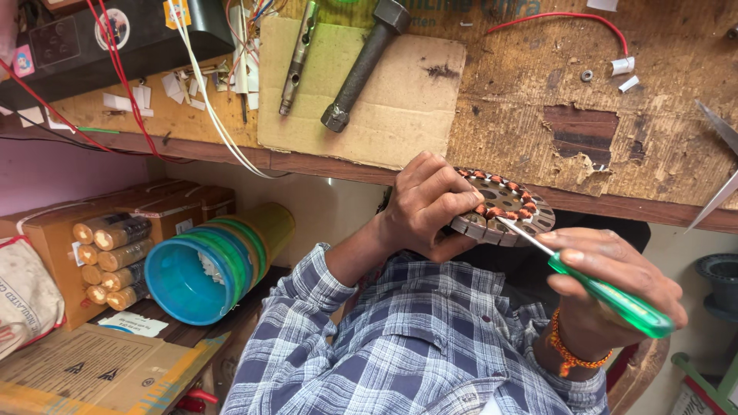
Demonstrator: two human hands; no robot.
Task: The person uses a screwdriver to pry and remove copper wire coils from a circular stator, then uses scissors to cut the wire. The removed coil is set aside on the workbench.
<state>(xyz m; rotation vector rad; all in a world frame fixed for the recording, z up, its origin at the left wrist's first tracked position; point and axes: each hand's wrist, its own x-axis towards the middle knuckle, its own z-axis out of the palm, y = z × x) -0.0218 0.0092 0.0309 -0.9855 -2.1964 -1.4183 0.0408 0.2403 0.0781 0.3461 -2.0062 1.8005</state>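
2 hands work at the bench [538, 92] edge: left hand [427, 204] fingers wrap the round stator [503, 207]; right hand [607, 284] fingers close on the green screwdriver [592, 284], its long axis pointing up-left, tip touching the windings.

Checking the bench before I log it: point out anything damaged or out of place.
The wooden workbench is damaged: its top layer has peeled away in a dark patch, with ragged chipped edges. Paper scraps lie scattered near the black box.
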